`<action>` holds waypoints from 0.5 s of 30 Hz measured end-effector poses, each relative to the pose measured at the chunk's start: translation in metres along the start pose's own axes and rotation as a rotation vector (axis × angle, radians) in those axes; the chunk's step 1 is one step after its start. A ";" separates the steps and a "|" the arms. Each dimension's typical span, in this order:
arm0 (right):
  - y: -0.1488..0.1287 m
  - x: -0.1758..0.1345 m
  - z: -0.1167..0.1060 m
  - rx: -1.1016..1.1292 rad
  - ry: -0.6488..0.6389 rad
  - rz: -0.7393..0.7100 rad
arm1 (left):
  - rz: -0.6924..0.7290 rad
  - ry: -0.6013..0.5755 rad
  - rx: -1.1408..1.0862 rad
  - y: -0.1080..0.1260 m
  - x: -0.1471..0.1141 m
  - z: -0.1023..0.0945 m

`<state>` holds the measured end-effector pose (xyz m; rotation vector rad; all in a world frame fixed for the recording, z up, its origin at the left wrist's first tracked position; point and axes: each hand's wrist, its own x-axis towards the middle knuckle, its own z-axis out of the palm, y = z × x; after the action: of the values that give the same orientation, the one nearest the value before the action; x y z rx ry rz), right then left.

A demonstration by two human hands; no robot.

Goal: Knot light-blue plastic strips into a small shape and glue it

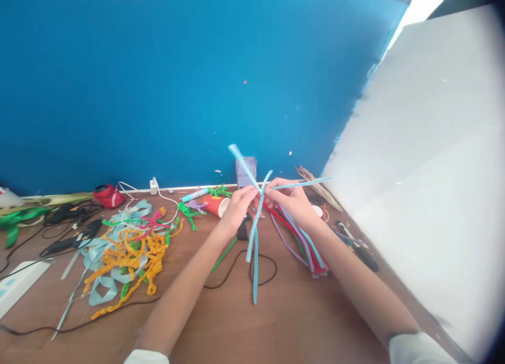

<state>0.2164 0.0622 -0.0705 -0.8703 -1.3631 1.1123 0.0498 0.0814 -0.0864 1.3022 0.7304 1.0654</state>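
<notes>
Light blue pipe cleaners (255, 222) cross one another at a single point, held up in front of me above the table. My left hand (239, 206) pinches them just left of the crossing. From the other side, my right hand (290, 198) grips them with its thumb and fingers close to the same spot. Several fuzzy ends stick out: up to the left, out to the right and straight down. Beneath my right forearm lies a bundle of red, purple and blue pipe cleaners (315, 264), partly covered by the arm.
At left, orange pipe cleaners (150, 253) lie tangled with pale blue ribbon (103, 295). A red paper cup (215, 205) lies behind my left hand. Black cable (224, 282) loops across the brown table (221, 332). A white power strip (23, 285) sits far left; pens (349, 232) lie right.
</notes>
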 end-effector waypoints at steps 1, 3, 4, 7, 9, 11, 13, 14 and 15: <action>0.000 -0.001 0.000 -0.012 -0.031 0.004 | -0.012 -0.044 0.023 -0.001 0.000 0.000; 0.001 -0.001 -0.001 -0.048 -0.078 -0.003 | -0.007 -0.095 0.069 -0.001 -0.001 -0.001; 0.001 -0.001 -0.002 -0.072 -0.092 -0.018 | 0.002 -0.115 0.094 -0.001 -0.001 -0.001; 0.002 0.001 -0.004 -0.158 -0.117 -0.077 | 0.010 -0.124 0.155 -0.001 -0.002 -0.001; 0.004 0.002 -0.004 -0.220 -0.113 -0.125 | 0.003 -0.071 0.163 -0.003 -0.002 0.000; 0.005 0.002 -0.004 -0.241 -0.076 -0.159 | 0.012 -0.009 0.159 -0.006 0.000 0.001; 0.006 0.003 -0.004 -0.215 -0.030 -0.160 | 0.045 0.047 0.143 -0.008 0.001 0.001; 0.006 0.002 -0.004 -0.194 -0.009 -0.150 | 0.064 0.076 0.120 -0.008 0.002 0.002; 0.006 0.002 -0.004 -0.171 0.006 -0.135 | 0.085 0.111 0.082 -0.007 0.002 0.002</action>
<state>0.2194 0.0668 -0.0761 -0.8892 -1.5059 0.8992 0.0537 0.0827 -0.0931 1.3623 0.8147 1.1940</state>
